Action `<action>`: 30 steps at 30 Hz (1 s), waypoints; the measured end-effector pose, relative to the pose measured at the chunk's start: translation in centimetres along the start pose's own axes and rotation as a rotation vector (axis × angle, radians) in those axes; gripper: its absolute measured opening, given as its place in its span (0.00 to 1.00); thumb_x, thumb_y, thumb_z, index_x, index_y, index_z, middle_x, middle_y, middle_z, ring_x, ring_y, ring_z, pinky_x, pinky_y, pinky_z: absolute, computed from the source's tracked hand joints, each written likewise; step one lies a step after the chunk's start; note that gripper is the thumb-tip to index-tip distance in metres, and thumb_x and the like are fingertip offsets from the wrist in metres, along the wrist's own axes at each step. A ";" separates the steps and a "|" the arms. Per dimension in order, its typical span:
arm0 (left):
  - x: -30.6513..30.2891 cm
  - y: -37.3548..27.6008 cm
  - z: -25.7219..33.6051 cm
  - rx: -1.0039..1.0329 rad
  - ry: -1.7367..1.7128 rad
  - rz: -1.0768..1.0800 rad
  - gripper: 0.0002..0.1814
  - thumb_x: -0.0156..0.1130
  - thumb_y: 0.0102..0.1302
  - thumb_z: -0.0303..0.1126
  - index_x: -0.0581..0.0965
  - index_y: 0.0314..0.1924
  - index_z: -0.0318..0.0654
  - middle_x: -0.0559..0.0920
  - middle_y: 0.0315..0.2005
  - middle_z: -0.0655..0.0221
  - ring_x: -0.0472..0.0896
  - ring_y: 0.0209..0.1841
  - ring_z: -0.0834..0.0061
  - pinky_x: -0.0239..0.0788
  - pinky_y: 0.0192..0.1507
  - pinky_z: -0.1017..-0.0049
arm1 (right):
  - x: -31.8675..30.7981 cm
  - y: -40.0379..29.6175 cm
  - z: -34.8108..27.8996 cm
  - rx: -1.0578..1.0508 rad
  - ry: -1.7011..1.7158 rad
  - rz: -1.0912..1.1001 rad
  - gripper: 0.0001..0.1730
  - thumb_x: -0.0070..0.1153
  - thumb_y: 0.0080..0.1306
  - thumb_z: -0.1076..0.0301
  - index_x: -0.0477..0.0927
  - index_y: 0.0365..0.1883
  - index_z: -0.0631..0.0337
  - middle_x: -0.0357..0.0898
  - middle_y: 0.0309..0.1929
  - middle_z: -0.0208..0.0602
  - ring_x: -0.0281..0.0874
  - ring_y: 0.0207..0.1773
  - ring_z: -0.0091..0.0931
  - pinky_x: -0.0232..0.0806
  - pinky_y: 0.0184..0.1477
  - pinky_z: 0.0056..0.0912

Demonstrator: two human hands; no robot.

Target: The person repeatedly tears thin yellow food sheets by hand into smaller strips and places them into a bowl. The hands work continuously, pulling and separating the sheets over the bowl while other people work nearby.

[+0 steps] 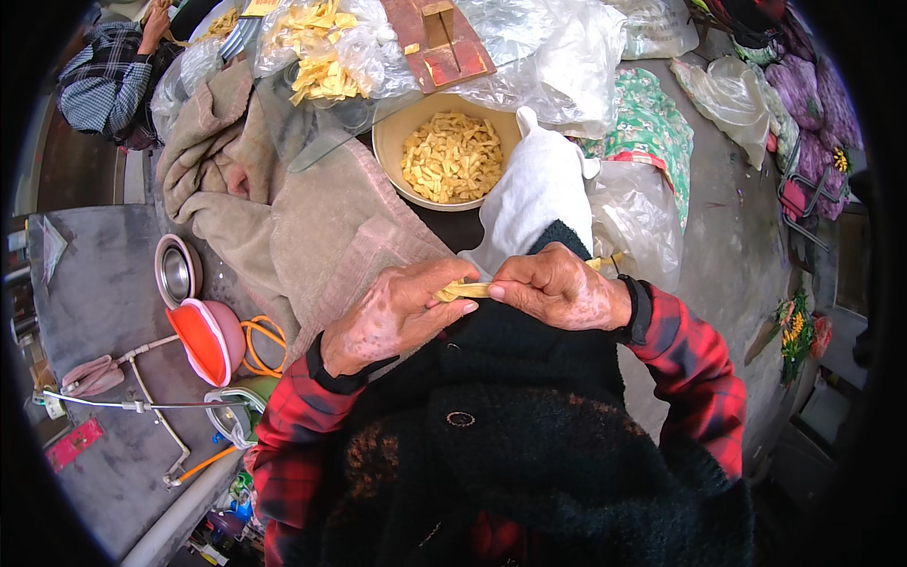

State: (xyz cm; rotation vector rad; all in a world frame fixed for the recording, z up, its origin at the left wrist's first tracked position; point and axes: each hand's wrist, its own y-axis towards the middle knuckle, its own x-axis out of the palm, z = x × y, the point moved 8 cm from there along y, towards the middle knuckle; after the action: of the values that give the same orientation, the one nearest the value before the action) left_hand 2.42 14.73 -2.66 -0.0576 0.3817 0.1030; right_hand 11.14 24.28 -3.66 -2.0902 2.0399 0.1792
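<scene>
A yellow food strip (468, 290) is stretched between my two hands, above my lap. My left hand (404, 305) grips its looped or folded end between thumb and fingers. The other end is pinched in my right hand (556, 289). Beyond my hands stands a cream bowl (386, 145) with many small twisted or knotted yellow pieces (453, 156) in it. A pile of flat yellow strips (326, 74) lies on clear plastic, up and left of the bowl. A white cloth (542, 177) lies to the bowl's right. More of a yellow strip shows just past my right wrist.
A reddish board with a wooden block (439, 42) lies behind the bowl. A brown towel (333, 220) spreads at the left, under a glass sheet's edge. A pink basin (225, 340) and a steel bowl (176, 269) stand further left. Another person's arm (134, 78) shows at upper left.
</scene>
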 end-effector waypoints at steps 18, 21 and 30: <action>-2.0 -3.3 1.3 0.037 -0.062 -0.295 0.06 0.58 0.67 0.28 0.74 0.33 0.35 0.71 0.20 0.63 0.72 0.21 0.59 0.61 0.25 0.66 | 1.7 -0.6 -2.4 -0.186 -0.001 -0.104 0.10 0.55 0.70 0.66 0.79 0.35 0.65 0.72 0.17 0.40 0.73 0.18 0.39 0.59 0.19 0.37; -2.6 -3.8 0.5 -0.079 -0.075 -0.240 0.05 0.60 0.67 0.29 0.75 0.38 0.35 0.72 0.21 0.63 0.73 0.22 0.62 0.62 0.26 0.68 | 1.7 -0.3 -2.2 -0.189 -0.016 -0.070 0.09 0.54 0.70 0.67 0.78 0.34 0.65 0.71 0.17 0.41 0.72 0.19 0.39 0.60 0.21 0.37; -2.1 -4.5 -1.3 -0.172 -0.277 -0.178 0.21 0.64 0.65 0.30 0.73 0.56 0.32 0.76 0.30 0.72 0.72 0.32 0.82 0.64 0.35 0.76 | 0.6 -0.5 -0.3 -0.118 0.070 -0.011 0.11 0.53 0.72 0.70 0.77 0.31 0.67 0.66 0.16 0.40 0.65 0.17 0.31 0.57 0.22 0.33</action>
State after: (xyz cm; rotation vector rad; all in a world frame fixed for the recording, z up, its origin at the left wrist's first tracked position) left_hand 0.50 10.01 -2.90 -0.2436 0.0896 -0.0332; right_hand 11.60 23.67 -3.44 -2.2057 2.1056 0.2328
